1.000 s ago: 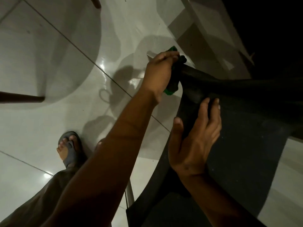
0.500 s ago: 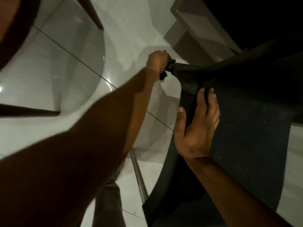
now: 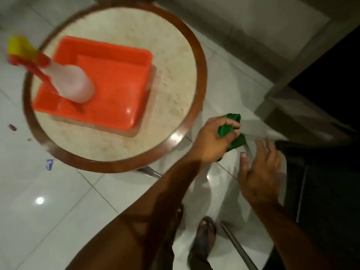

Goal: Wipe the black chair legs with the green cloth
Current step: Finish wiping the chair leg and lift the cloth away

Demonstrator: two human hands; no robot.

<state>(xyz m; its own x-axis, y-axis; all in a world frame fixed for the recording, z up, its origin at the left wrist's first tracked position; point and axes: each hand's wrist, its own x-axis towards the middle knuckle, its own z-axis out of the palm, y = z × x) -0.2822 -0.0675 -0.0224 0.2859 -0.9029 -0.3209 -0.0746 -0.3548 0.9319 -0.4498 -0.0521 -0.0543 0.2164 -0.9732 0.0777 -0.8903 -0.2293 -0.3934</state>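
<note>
My left hand (image 3: 213, 138) is shut on the crumpled green cloth (image 3: 232, 131) and holds it in the air beside the round table's right edge. My right hand (image 3: 261, 172) hovers open with spread fingers just right of the cloth, holding nothing. The black chair (image 3: 323, 191) shows only as a dark mass at the right edge, apart from both hands. Its legs cannot be made out in the dark.
A round table (image 3: 200, 61) with a wooden rim stands at upper left. On it sits an orange tray (image 3: 116, 90) holding a white spray bottle (image 3: 72, 80) with a red and yellow head. A thin metal bar (image 3: 239, 248) crosses the white tiled floor. My sandalled foot (image 3: 204, 234) stands below.
The view has swung up from the chair to the table. My left hand has come off the chair leg with the cloth. My right hand has let go of the chair and opened.
</note>
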